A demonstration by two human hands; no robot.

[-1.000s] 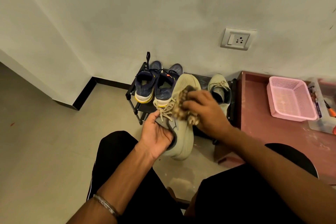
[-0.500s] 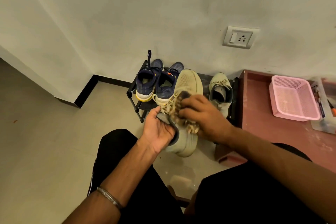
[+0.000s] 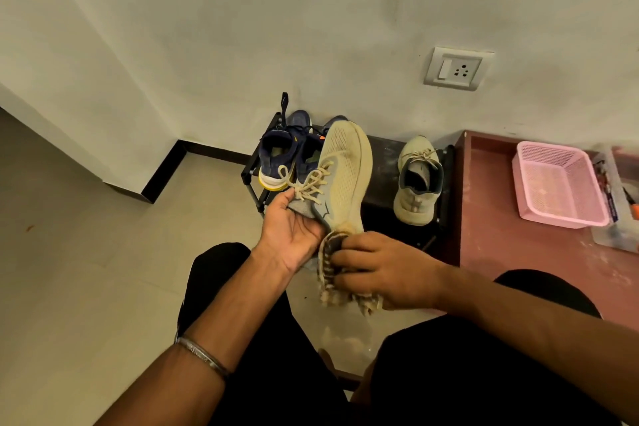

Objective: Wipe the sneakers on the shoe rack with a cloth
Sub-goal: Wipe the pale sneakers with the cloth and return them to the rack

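My left hand [image 3: 294,228] grips a beige mesh sneaker [image 3: 342,176] by its collar, toe pointing away toward the wall. My right hand [image 3: 383,270] holds a striped brown-and-cream cloth [image 3: 328,263] bunched against the sneaker's heel. Behind stands the black shoe rack [image 3: 380,169]. On it sit a pair of navy sneakers with yellow soles [image 3: 276,162] at the left and the matching beige sneaker [image 3: 416,180] at the right. The held sneaker hides part of the right navy shoe.
A red-brown low platform [image 3: 518,245] lies to the right with a pink plastic basket [image 3: 560,187] and a clear box of small items [image 3: 619,190]. A wall socket [image 3: 456,67] sits above. My black-clad knees frame the tiled floor [image 3: 86,270].
My right hand has drawn the cloth from the laces down along the sneaker to its heel. The left hand has kept its hold, and the sneaker's upper now shows fully.
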